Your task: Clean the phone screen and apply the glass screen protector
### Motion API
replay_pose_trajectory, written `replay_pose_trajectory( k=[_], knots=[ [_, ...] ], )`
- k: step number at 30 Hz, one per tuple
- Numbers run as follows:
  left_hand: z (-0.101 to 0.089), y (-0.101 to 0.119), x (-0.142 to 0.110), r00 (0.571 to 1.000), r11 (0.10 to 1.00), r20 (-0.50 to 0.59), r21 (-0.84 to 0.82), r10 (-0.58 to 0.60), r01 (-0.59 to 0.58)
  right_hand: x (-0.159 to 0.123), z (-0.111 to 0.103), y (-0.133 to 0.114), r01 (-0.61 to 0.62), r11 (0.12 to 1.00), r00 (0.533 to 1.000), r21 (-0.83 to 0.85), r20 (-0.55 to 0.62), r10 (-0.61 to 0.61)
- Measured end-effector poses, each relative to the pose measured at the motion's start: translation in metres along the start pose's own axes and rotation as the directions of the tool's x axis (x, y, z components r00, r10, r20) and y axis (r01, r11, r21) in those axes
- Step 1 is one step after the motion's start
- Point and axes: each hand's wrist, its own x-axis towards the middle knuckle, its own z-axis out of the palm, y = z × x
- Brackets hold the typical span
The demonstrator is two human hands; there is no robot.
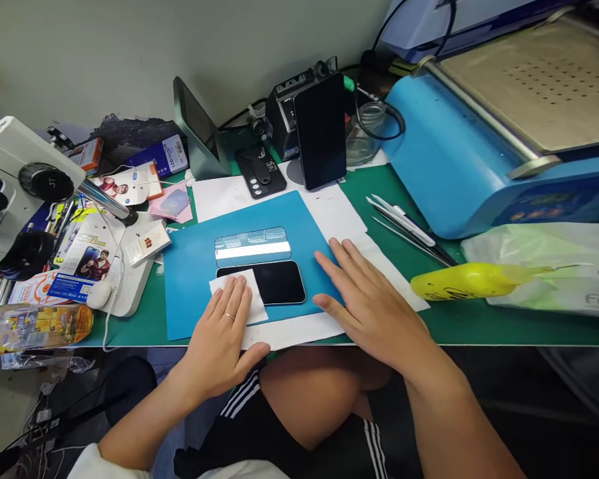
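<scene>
A black phone (274, 282) lies screen up on a blue mat (190, 266). My left hand (224, 332) rests flat, fingers together, on a white wipe (242, 293) that covers the phone's left end. My right hand (364, 296) lies flat and open on the mat's right edge, just right of the phone, holding nothing. Behind the phone lies a clear screen protector (252, 245) with a white strip across it.
A white microscope (20, 179) and packaging clutter fill the left. A standing dark phone (320, 130), a black phone case (259, 169) and a soldering station sit at the back. At the right are a blue machine (479, 146), tweezers (404, 223) and a yellow bottle (464, 281).
</scene>
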Motion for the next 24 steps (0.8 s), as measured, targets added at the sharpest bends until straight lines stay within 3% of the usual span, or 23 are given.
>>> replay_pose_trajectory(
  k=[7,9,14,21,24],
  knots=[
    [-0.011,0.005,0.070,0.965,0.970,0.106,-0.065,0.241,-0.236,0.000,0.001,0.002,-0.026,1.000,1.000,0.014,-0.001,0.026],
    [-0.012,0.006,0.070,0.958,0.964,0.115,-0.062,0.265,-0.259,0.000,0.001,0.001,-0.028,1.000,1.000,0.014,0.004,0.028],
    [-0.009,0.001,0.039,0.955,0.955,0.068,-0.089,0.288,-0.282,0.000,0.000,0.001,-0.037,0.999,0.999,0.009,-0.002,0.037],
    [-0.011,-0.001,0.076,0.934,0.936,0.109,-0.135,0.340,-0.325,0.001,0.000,0.001,-0.037,0.999,0.999,0.020,-0.002,0.037],
    [-0.012,-0.003,0.063,0.940,0.938,0.080,-0.134,0.331,-0.319,0.001,-0.002,-0.001,-0.046,0.998,0.999,0.031,0.000,0.046]
  ],
)
